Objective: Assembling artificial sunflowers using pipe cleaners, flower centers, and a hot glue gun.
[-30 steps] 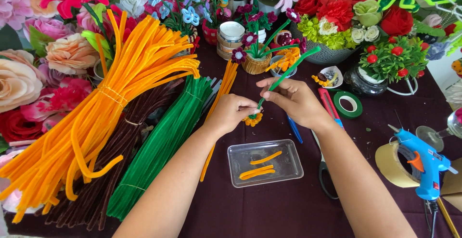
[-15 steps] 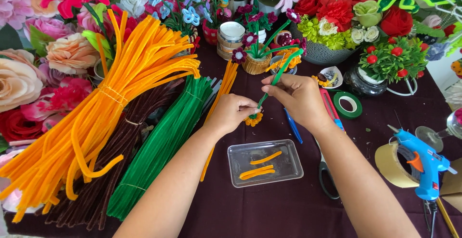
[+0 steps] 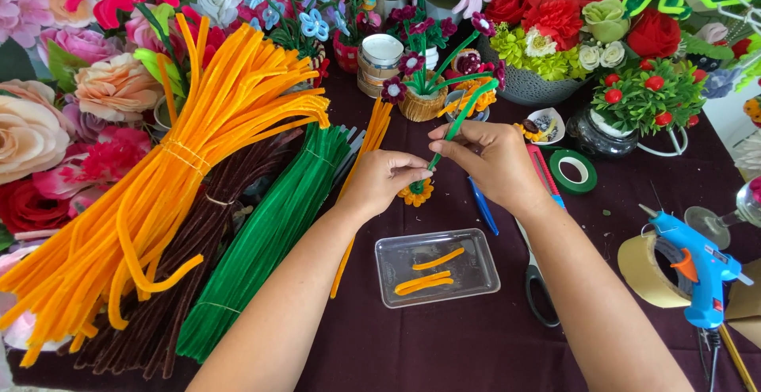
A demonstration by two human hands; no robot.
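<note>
Centrally, a fuzzy orange pipe-cleaner flower [image 3: 416,193] with a dark middle sits at the end of a green chenille stem [image 3: 460,118], just above the clear plastic tray [image 3: 483,277]. Left hand [image 3: 383,182] pinches the stem at the flower; right hand [image 3: 495,162], arched, pinches it higher. Bare maroon cloth [image 3: 444,344] lies below the tray.
</note>
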